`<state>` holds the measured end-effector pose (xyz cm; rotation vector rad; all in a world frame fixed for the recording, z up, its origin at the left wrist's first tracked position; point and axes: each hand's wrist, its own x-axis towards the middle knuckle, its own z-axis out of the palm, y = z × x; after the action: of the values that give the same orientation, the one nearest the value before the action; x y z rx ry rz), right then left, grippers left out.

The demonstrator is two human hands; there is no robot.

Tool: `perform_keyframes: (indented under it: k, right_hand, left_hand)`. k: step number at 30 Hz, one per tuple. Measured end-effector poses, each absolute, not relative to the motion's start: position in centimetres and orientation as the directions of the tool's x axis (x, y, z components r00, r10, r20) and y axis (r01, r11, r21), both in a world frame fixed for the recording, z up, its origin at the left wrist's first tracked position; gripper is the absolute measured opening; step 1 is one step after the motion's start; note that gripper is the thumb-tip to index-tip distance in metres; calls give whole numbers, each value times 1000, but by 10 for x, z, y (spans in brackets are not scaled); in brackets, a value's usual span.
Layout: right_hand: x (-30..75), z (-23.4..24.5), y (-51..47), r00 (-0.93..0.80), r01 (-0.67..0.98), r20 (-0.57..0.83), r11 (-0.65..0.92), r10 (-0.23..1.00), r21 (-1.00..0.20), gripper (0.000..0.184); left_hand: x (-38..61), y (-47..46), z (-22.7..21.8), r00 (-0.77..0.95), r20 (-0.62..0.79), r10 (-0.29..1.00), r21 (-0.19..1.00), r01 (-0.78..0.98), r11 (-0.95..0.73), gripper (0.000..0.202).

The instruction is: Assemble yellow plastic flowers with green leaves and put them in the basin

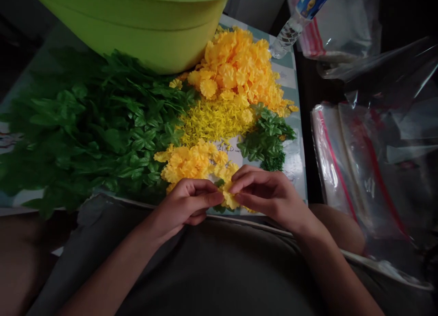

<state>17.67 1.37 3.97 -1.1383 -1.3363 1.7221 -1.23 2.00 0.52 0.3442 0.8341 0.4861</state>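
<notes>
Between my two hands is a yellow artificial flower [228, 198], close to the table's front edge. My left hand [191, 199] pinches it from the left with thumb and forefinger. From the other side my right hand [265, 193] grips a petal edge between thumb and fingers. Green leaf tips show just under the flower. Right behind my hands lies a small heap of yellow-orange artificial flowers [191, 163]. Farther back are a pile of small yellow pieces [208, 120] and a larger heap of orange-yellow flowers [239, 65].
Green artificial leaves [102, 124] cover the table's left side. A smaller leaf bunch [265, 133] lies right of the yellow pieces. A big lime-green tub [143, 33] stands behind. At right are a plastic bottle [290, 31] and clear zip bags [356, 156] with red strips.
</notes>
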Motion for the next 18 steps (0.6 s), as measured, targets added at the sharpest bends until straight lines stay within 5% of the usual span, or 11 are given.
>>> perform_keyframes:
  k: [10,18]
  right_hand:
    - [170,39,11,-366,74,-197,-183,909,-980,15]
    - [166,34,9,-337,93,-187,-165,923,-982,12]
  left_hand:
    - [-13,17,2,574,-593,564,512,-272,815,18]
    - [-15,14,5,557,-477,680,696,-233,679,23]
